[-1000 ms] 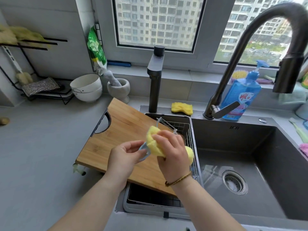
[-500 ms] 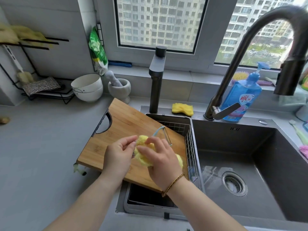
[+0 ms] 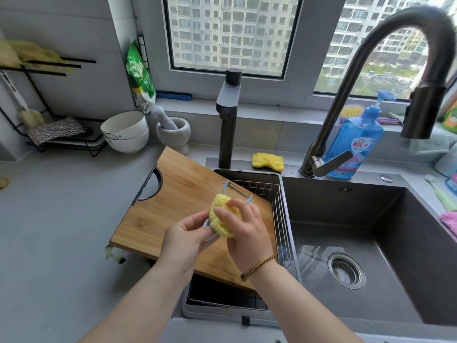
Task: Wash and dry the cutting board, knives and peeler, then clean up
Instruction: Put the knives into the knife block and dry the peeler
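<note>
A wooden cutting board [image 3: 178, 194] lies slanted across the counter edge and the wire basket [image 3: 280, 219] in the left sink. Above it my left hand [image 3: 184, 235] pinches the handle of a light blue peeler [image 3: 236, 190], whose blade end sticks out past the cloth. My right hand [image 3: 244, 231] presses a yellow cloth [image 3: 222, 219] around the peeler's middle. No knives are visible.
The dark sink basin [image 3: 371, 243] with its drain is on the right under a tall black faucet [image 3: 346, 95]. A blue soap bottle [image 3: 356, 139], a yellow sponge [image 3: 268, 160], white bowls [image 3: 125, 132], a stone mortar [image 3: 173, 132] and a black rack [image 3: 49, 134] line the back.
My right hand has slid the yellow cloth along the peeler, down toward the handle and back up a little, while my left hand kept its grip.
</note>
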